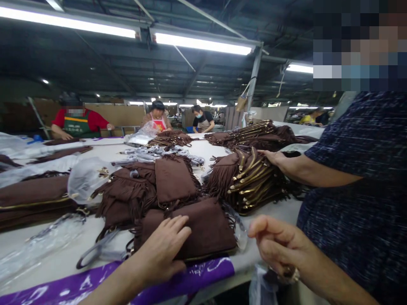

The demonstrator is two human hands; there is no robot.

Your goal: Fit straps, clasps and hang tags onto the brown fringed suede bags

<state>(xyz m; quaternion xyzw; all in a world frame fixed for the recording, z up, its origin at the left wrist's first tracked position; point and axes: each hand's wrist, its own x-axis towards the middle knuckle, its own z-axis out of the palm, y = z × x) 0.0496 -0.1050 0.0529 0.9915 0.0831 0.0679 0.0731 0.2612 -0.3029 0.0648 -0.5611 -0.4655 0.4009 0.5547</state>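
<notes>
My left hand (167, 243) lies with its fingers stretched over a brown fringed bag (206, 226) at the table's front. Curled fingers close my right hand (280, 245) just right of that bag, past the table edge. A small brown and gold thing shows under its palm, but I cannot make out what it is. Behind the front bag lie more brown bags (174, 180) with fringes. A stack of fringed bags with gold zippers (251, 182) stands to the right, and a co-worker's hand (280, 161) touches it.
A co-worker (356, 203) in dark clothing stands close on my right. Clear plastic (47, 241) and brown bags (34, 195) lie on the left. Grey straps (159, 153) are heaped mid-table. Purple plastic (92, 279) covers the front edge. Several people work at the far side.
</notes>
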